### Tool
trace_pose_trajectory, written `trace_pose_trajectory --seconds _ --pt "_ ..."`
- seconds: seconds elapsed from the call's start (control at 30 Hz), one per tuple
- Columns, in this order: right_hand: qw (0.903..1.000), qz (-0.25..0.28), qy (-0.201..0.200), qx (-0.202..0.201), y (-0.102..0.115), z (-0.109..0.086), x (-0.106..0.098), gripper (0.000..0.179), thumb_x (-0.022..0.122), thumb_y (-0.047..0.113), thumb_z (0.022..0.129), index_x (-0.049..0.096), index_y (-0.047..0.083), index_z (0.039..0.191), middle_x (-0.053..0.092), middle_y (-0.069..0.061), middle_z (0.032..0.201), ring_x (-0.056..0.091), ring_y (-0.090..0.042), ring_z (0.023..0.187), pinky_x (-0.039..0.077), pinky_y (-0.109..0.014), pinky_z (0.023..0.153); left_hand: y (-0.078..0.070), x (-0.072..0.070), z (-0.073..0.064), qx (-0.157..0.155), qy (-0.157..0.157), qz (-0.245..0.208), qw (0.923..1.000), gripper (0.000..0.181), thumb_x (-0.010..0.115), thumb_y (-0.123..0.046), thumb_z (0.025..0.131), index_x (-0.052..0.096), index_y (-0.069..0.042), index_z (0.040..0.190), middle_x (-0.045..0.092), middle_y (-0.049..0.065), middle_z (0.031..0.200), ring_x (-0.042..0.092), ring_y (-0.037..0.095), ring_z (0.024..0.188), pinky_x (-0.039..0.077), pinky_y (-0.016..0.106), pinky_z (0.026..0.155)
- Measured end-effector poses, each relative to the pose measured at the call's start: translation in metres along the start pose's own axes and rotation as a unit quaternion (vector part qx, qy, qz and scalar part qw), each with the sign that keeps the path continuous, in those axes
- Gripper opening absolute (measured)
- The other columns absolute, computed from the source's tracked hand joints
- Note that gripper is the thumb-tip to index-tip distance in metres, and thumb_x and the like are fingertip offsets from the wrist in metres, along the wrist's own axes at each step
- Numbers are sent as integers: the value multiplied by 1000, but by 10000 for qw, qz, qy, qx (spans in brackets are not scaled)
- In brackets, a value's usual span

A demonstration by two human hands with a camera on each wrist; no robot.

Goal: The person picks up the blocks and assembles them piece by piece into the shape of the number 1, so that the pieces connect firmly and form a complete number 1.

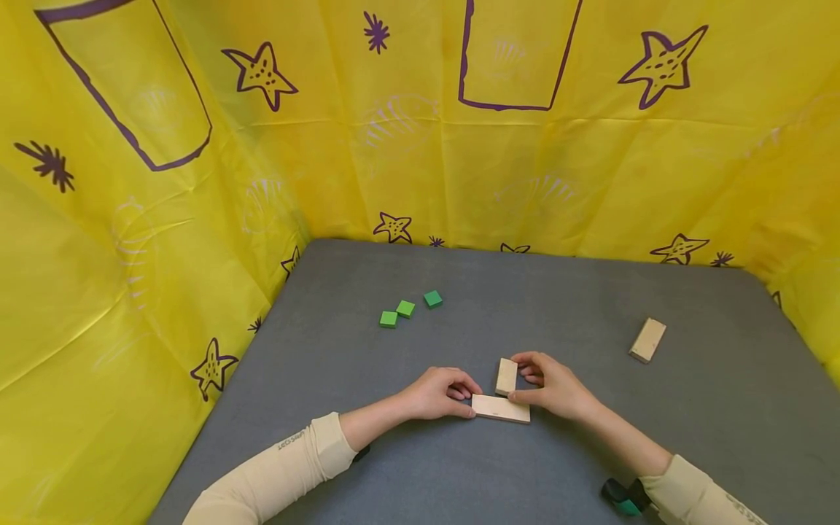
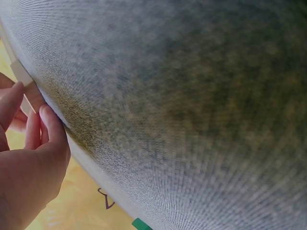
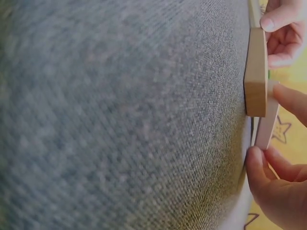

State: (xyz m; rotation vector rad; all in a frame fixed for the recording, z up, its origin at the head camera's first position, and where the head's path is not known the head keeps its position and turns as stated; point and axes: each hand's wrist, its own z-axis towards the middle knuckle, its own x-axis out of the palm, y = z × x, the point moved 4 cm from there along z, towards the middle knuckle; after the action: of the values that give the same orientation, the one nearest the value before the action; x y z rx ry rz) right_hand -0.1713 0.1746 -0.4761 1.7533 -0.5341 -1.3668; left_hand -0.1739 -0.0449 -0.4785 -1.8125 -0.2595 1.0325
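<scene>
Two pale wooden blocks lie close together on the grey table in the head view. The nearer wooden block (image 1: 501, 409) lies lengthwise from left to right. My left hand (image 1: 438, 394) holds its left end between thumb and fingers. Behind its right part stands the other wooden block (image 1: 507, 376), pointing away from me, its near end right at the first block's back edge. My right hand (image 1: 554, 386) pinches this block, index finger at the far end and thumb at the near end. The right wrist view shows the pinched block (image 3: 269, 122) partly behind the first one (image 3: 256, 72).
A third wooden block (image 1: 648, 340) lies apart on the right of the table (image 1: 558, 306). Farther back, left of the hands, are three small green tiles (image 1: 405, 309). A yellow curtain (image 1: 407, 168) with purple drawings stands behind and at the sides.
</scene>
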Motion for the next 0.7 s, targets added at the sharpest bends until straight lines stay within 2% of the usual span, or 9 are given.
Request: trace_pose_trajectory --seconds 0.47,0.7 --pt "9996 -255 -51 -147 1 0 3 59 85 23 75 59 1 123 59 -9 117 56 -25 104 50 -42 91 1 0 2 -45 25 5 10000 26 81 -8 80 72 -8 105 66 -4 97 60 1 85 51 16 80" --pt "9991 -308 -90 -259 1 0 5 59 85 23 75 59 2 123 60 -8 117 56 -24 103 50 -39 90 0 0 1 41 36 -75 10000 27 80 -7 80 72 -7 106 67 -3 98 60 2 86 51 16 80"
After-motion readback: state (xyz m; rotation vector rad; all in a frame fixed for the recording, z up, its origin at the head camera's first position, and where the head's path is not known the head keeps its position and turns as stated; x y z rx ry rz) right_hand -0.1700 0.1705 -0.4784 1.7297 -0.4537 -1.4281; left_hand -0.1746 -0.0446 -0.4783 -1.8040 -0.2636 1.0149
